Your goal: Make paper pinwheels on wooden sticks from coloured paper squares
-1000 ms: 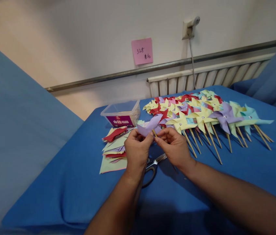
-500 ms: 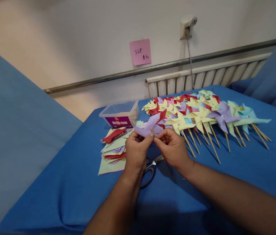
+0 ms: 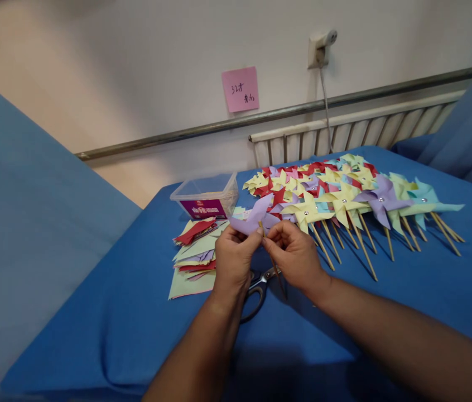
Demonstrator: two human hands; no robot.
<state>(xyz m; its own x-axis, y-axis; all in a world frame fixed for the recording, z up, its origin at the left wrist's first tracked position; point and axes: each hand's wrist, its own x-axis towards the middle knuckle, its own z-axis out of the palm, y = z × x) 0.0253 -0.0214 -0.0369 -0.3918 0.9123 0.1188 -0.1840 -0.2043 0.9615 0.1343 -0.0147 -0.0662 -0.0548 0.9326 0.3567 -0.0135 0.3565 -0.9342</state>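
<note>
A purple paper pinwheel (image 3: 259,215) is held up between my two hands, over the blue-covered table. My left hand (image 3: 235,254) is closed on it from the left, thumb near its centre. My right hand (image 3: 297,252) pinches the pinwheel's thin wooden stick (image 3: 277,271) close below the paper blades. The lower end of the stick slants down past my right fingers. Under my hands lie dark-handled scissors (image 3: 256,293), partly hidden by my left wrist. The joint between stick and blades is mostly covered by my fingers.
Many finished-looking pinwheels (image 3: 343,202) on sticks lie in rows at the right. A clear plastic box (image 3: 206,196) stands at the back left, with stacked coloured paper (image 3: 194,254) in front. A radiator (image 3: 357,125) runs behind the table (image 3: 106,312).
The stick has turned slightly in my fingers, so more of its lower length shows below my right hand. Both hands stay in almost the same place.
</note>
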